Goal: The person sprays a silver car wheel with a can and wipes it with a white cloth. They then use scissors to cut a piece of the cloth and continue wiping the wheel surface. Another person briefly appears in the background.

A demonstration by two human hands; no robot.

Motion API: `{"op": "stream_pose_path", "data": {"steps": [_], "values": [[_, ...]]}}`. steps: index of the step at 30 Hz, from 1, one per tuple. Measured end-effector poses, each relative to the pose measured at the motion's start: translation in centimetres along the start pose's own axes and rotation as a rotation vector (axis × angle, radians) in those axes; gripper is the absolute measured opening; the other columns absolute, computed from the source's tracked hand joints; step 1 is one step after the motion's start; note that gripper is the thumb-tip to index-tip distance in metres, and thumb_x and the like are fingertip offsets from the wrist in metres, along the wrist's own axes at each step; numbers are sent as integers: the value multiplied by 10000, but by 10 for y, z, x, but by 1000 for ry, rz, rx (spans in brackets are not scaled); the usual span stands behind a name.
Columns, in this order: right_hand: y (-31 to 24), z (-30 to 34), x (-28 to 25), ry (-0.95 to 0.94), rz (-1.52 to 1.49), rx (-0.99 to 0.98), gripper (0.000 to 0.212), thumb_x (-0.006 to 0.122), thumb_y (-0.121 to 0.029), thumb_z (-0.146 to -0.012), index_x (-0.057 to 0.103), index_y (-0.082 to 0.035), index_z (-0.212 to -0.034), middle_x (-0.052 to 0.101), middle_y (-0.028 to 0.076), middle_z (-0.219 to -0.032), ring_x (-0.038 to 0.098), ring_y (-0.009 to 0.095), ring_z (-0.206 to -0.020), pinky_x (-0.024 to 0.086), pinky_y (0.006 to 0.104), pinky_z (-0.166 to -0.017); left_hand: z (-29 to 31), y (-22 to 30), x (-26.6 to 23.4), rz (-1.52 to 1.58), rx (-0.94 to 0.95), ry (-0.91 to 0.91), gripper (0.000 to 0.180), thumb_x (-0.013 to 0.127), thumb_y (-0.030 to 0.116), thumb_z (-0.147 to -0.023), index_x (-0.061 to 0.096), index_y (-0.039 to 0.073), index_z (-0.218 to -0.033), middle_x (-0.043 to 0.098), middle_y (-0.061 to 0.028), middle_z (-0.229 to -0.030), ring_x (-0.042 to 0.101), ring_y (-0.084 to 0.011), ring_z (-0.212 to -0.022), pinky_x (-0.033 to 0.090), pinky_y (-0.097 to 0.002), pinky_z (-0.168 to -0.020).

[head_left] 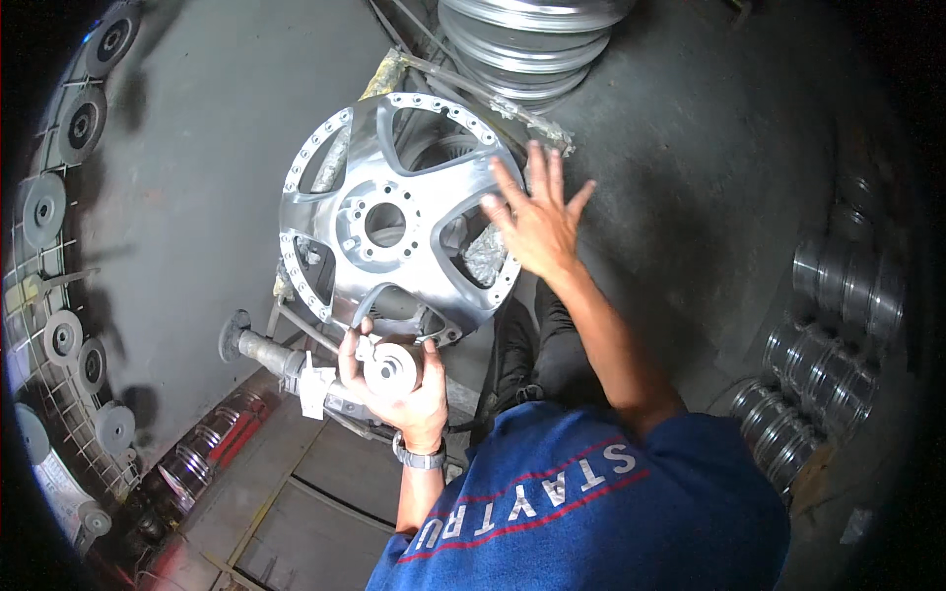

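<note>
A silver five-spoke alloy wheel centre (434, 187), with small holes around its outer edge, lies on a stand in front of me. My left hand (424, 402), with a watch at the wrist, is closed around a pale round drum-like piece (394, 366) with a ringed hub. It holds this piece just below the near edge of the wheel centre. Over the right edge of the wheel centre, my right hand (540, 229) is spread with nothing in it. Its fingertips lie at or just above a spoke; contact is unclear.
Wrapped arms of the stand (493, 98) stick out beyond the wheel centre. A grey cylindrical tool with a disc (261, 350) lies left of my left hand. Round discs (84, 123) hang on a wall grid at left. Stacked rims stand at the back (532, 49) and right (823, 369).
</note>
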State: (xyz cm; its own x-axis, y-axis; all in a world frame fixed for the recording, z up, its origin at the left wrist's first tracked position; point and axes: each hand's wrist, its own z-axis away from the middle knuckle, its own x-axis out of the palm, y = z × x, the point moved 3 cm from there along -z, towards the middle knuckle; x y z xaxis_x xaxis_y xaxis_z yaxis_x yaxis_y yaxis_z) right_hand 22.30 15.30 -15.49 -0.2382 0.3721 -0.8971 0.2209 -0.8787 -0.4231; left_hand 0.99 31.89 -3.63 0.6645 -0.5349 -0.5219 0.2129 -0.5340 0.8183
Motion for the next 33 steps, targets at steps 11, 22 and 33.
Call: {"op": "stream_pose_path", "data": {"steps": [11,22,33], "values": [[-1,-5,8,46,51,14,689,467,-707,-1112,485,-364,-1709,173,201,-1864,60,474,-1725,-9,949,-1176,4,-1,-6,54,-34,19,967,932,-6,-805,401,-40,-1613,554,-239,-1518,589,-354,-1408,495,-458,-1194],[-54,0,6,50,198,-330,665,534,-667,-1102,517,-347,-1684,220,190,-1843,112,466,-1715,33,964,-1170,10,-18,-18,88,-93,78,971,932,-14,-803,390,-30,-1608,562,-245,-1523,586,-342,-1438,473,-433,-1210],[-84,-36,-6,4,329,-603,623,617,-600,-1086,539,-392,-1668,241,173,-1847,181,480,-1704,48,951,-1167,14,-36,-29,213,-121,164,985,924,-61,-781,393,-6,-1610,591,-232,-1521,670,-282,-1259,545,-396,-1096]]}}
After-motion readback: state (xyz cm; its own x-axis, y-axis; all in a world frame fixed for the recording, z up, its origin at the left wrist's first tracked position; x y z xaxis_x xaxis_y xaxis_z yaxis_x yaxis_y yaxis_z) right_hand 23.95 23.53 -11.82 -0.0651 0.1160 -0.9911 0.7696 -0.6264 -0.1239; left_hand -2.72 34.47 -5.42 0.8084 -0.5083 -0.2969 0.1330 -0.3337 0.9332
